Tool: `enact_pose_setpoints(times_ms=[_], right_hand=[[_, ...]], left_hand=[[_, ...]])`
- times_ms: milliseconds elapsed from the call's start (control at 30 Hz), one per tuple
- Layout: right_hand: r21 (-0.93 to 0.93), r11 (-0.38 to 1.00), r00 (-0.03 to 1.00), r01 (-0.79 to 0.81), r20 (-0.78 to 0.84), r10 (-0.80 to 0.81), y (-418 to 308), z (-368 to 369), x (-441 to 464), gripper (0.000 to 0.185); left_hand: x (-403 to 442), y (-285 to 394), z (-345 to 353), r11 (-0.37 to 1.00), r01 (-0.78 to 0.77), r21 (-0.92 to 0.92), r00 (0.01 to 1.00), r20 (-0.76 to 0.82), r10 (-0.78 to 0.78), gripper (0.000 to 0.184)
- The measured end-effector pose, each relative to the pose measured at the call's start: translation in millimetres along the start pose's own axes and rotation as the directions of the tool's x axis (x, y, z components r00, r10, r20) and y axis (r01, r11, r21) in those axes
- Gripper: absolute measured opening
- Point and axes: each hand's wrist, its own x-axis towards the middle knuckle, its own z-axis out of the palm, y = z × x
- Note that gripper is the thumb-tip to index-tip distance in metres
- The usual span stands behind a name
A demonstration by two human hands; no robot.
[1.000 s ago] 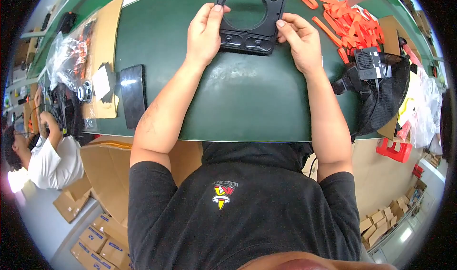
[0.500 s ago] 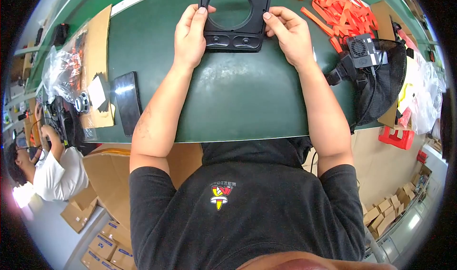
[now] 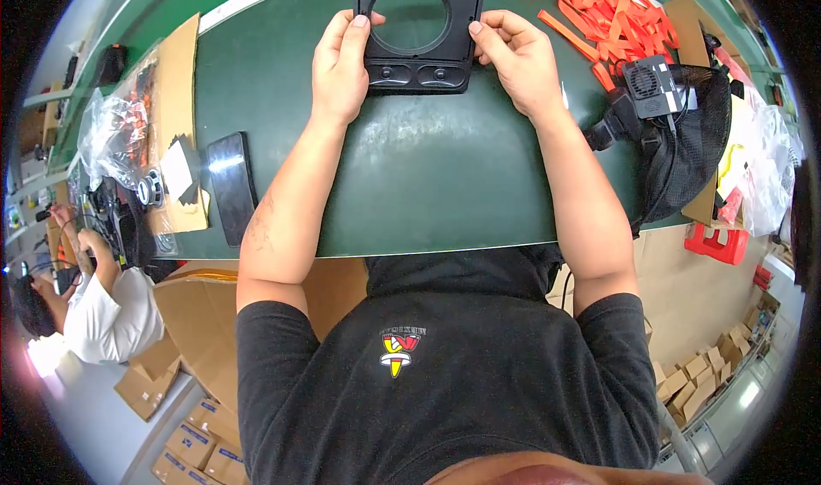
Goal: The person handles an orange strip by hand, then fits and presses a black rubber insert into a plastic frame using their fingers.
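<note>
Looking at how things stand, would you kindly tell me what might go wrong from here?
The black panel is held by its sides, between thumb and fingers of the left hand and right hand; if one grip slips, it could tip.

The loose orange straps lie near the right hand and might snag.

The dark flat device lies near the table's front edge, beside the left forearm, which might nudge it off.

A dark green counter spans the middle; cardboard boxes stand on grey floor near left; bright light glares left.
</note>
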Motion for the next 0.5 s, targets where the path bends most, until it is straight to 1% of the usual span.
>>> enact_pose_setpoints(times_ms=[133, 233, 267, 367, 400, 500], right_hand=[[0.033, 0.999, 1.000, -0.001, 0.013, 0.000, 0.1, 0.0, -2.2, 0.018], [0.038, 0.999, 1.000, 0.025, 0.005, -0.025, 3.7, -0.6, 1.9, 0.018], [0.024, 0.999, 0.999, 0.039, -0.007, -0.039, 4.3, 0.3, 1.3, 0.018], [0.061, 0.998, 0.999, 0.035, -0.007, -0.034, 0.9, 1.5, -0.3, 0.018], [0.032, 0.999, 1.000, 0.019, -0.021, -0.018, -2.4, 2.7, -0.5, 0.018], [0.023, 0.999, 1.000, 0.022, -0.022, -0.021, 0.1, 2.8, 0.9, 0.017]], left_hand=[[-1.9, 0.1, -2.3, 0.999, 0.022, -0.026, 0.999, 0.032, -0.022, 0.023], [-1.2, 2.1, -0.1, 0.999, -0.027, 0.044, 0.999, 0.018, 0.026, 0.023], [-1.1, 1.8, -1.3, 0.999, -0.013, 0.041, 1.000, 0.025, 0.012, 0.023], [-3.4, 1.4, -3.4, 0.999, 0.010, 0.047, 1.000, 0.028, -0.011, 0.022], [-2.0, 1.7, -3.1, 0.999, 0.014, 0.049, 0.999, 0.034, -0.016, 0.022], [-1.8, 1.2, -1.8, 1.000, -0.008, 0.022, 0.999, 0.031, 0.007, 0.023]])
